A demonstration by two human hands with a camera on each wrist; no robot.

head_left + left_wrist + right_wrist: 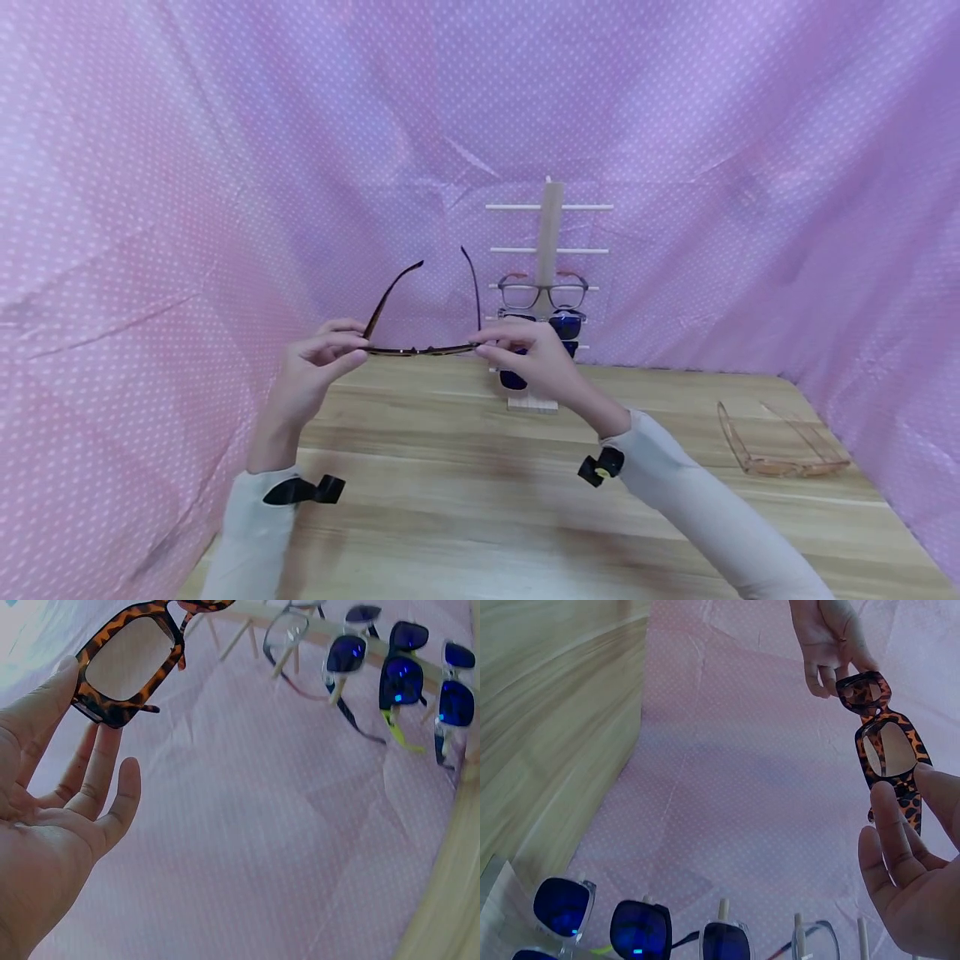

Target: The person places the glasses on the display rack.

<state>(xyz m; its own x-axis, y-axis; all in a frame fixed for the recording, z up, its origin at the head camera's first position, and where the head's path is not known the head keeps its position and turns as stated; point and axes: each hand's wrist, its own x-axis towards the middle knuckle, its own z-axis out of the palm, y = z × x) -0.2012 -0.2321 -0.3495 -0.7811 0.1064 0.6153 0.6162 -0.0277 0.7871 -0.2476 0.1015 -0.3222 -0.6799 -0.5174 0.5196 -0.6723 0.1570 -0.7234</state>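
Note:
A pair of tortoiseshell glasses [417,351] is held up above the table, its temples unfolded and pointing away. My left hand [318,367] pinches the left end of the frame between thumb and fingers. At the opposite end my right hand [531,354] pinches the other hinge corner. In the left wrist view one lens of the tortoiseshell glasses [133,660] shows beside the left thumb. Both lenses of the tortoiseshell glasses [889,746] appear in the right wrist view. Behind the right hand, a wooden display stand [551,225] is partly hidden.
Grey-framed glasses [543,295] hang on a middle rung, with blue-lensed sunglasses [566,325] on rungs below. The two upper rungs carry nothing. Clear pinkish glasses [795,468] lie unfolded at the right on the wooden table [450,500]. Pink dotted cloth [225,167] surrounds the table.

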